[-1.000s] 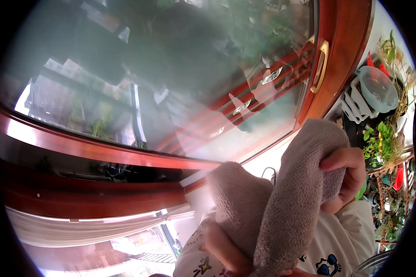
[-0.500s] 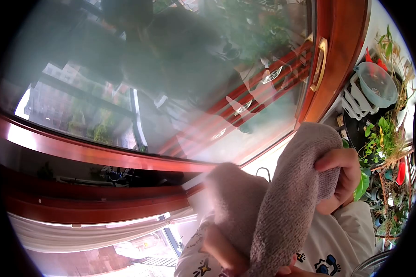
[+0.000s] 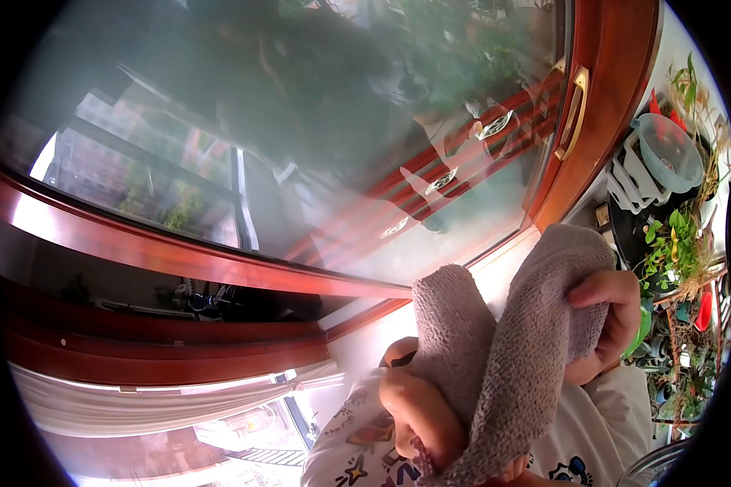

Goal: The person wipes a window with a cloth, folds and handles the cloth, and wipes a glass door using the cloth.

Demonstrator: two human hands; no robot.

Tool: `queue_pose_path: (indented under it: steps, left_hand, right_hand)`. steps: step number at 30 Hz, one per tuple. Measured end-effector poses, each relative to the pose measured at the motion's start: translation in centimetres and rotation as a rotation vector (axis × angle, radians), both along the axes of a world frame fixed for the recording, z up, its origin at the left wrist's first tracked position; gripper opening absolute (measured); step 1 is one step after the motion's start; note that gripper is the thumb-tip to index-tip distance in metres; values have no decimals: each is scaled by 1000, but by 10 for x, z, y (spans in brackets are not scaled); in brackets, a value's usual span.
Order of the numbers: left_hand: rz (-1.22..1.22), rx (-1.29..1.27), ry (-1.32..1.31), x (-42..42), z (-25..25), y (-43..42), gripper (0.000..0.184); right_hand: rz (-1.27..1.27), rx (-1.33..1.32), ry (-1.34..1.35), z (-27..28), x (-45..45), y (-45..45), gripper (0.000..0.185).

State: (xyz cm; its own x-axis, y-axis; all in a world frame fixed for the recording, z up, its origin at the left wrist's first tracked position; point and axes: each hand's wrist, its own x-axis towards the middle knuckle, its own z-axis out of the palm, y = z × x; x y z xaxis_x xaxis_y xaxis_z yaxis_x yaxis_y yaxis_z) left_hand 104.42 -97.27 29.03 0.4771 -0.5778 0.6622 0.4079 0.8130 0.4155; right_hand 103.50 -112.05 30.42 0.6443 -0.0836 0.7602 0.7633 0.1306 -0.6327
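A grey-brown textured cloth [image 3: 536,341] is bunched up in front of the chest, with two thick folds pointing upward. My right hand [image 3: 613,316] grips its right fold, with the thumb and fingers closed on the fabric. Lower down on the left side, my left hand [image 3: 422,410] has its fingers curled against the cloth's other fold. More fingertips show at the bottom edge under the cloth; whose hand part they belong to is hard to tell. The large glass pane [image 3: 300,138] in a red-brown wooden frame [image 3: 609,97] stands just beyond the cloth, hazy with reflections.
A brass handle [image 3: 577,114] is fixed to the frame. To the right are a translucent bowl [image 3: 670,154], a white rack [image 3: 635,180] and several potted plants [image 3: 670,243]. A pale curtain [image 3: 138,406] hangs at lower left. A round clear rim [image 3: 654,467] shows at bottom right.
The left fold of the cloth and my left hand have shifted right, closer to the right fold. More of my left hand's fingers now show. The view has moved slightly.
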Motion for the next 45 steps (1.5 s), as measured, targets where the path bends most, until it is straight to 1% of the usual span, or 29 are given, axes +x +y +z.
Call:
queue_pose_path:
  steps: [3,5,9,11,16,19,20,23,25,26,28,29,31,32,34,37,38,41,43,45]
  left_hand:
    - [-1,-29,-10,-2,-1,3,23]
    - [19,-44,-20,-3,1,10,22]
    - [92,-104,-39,-3,12,27,22]
    - [107,-115,-41,-3,16,32,22]
    - [96,-83,9,-8,8,30,18]
    - [37,-73,-50,2,7,31,16]
    - [23,-75,-3,-6,4,30,16]
    - [-40,-87,27,0,13,30,18]
    - [-47,-59,79,-3,13,31,22]
    - [-28,-27,144,-18,6,31,24]
    - [-30,7,169,-19,11,31,27]
    - [-49,10,131,-11,12,33,27]
    - [-31,31,93,0,31,35,25]
    - [8,49,94,-1,46,33,22]
    - [86,25,72,-5,48,30,16]
    - [149,-56,0,-12,17,32,16]
    - [132,-58,-24,-12,10,35,16]
    - [209,57,-112,-11,2,44,17]
    - [459,231,-64,-37,-9,55,16]
    - [421,176,-79,-32,-6,48,15]
  right_hand:
    - [-32,-7,0,-3,-2,4,26]
    - [-90,14,61,-4,-10,8,29]
    - [-165,74,206,6,-21,23,40]
    - [-162,74,226,10,-22,25,40]
    - [-222,264,235,1,-19,41,43]
    - [-200,246,217,-1,-18,40,44]
    - [-197,237,215,-2,-18,39,44]
    - [-136,248,245,-3,-23,32,46]
    - [-100,264,248,-6,-24,30,47]
    - [-93,268,240,-8,-23,29,47]
    - [-82,263,241,-7,-23,28,45]
    - [-78,253,252,-2,-23,27,43]
    - [-92,184,247,4,-22,26,39]
    - [-112,123,232,6,-20,25,37]
    - [-140,90,217,7,-22,24,36]
    - [-134,98,216,7,-23,23,37]
    - [-110,49,222,5,-24,15,38]
    - [-72,-6,139,-2,-20,9,33]
    - [-83,-39,54,-7,-14,5,29]
    - [-102,-56,-8,-7,-10,4,28]
